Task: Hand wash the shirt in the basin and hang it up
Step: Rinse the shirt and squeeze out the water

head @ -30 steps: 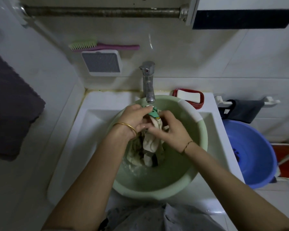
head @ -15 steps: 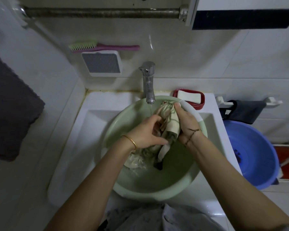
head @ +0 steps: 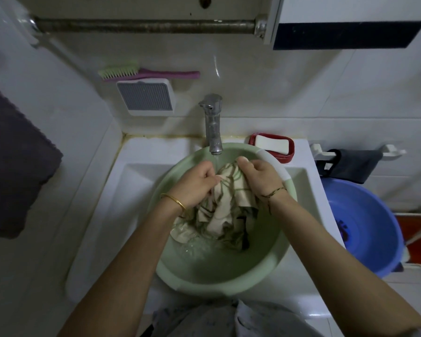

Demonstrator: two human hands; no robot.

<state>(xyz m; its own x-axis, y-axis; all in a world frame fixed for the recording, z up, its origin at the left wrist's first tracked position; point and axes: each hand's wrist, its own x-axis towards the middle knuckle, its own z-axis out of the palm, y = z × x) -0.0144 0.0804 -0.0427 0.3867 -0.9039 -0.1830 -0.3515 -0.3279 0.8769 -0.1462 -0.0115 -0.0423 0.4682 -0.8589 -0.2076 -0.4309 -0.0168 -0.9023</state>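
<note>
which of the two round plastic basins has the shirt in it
The pale green plastic basin in the white sink, under the tap; both hands work the shirt there. The blue basin stands right.

wet cloth shirt [head: 225, 205], glossy plastic basin [head: 229, 276]

The place is identified as a domestic bathroom or wash area. White glazed wall tiles [head: 277, 88] are seen all round. A white ceramic sink [head: 141, 171] with a metal tap [head: 213, 122] is fixed at 12 o'clock. A soap dish [head: 272, 145] is set at 1 o'clock, a scrubbing brush [head: 146, 72] at 11 o'clock. A dark towel [head: 12, 164] is hung at 9 o'clock, a blue plastic tub [head: 367, 227] placed at 3 o'clock.
</note>
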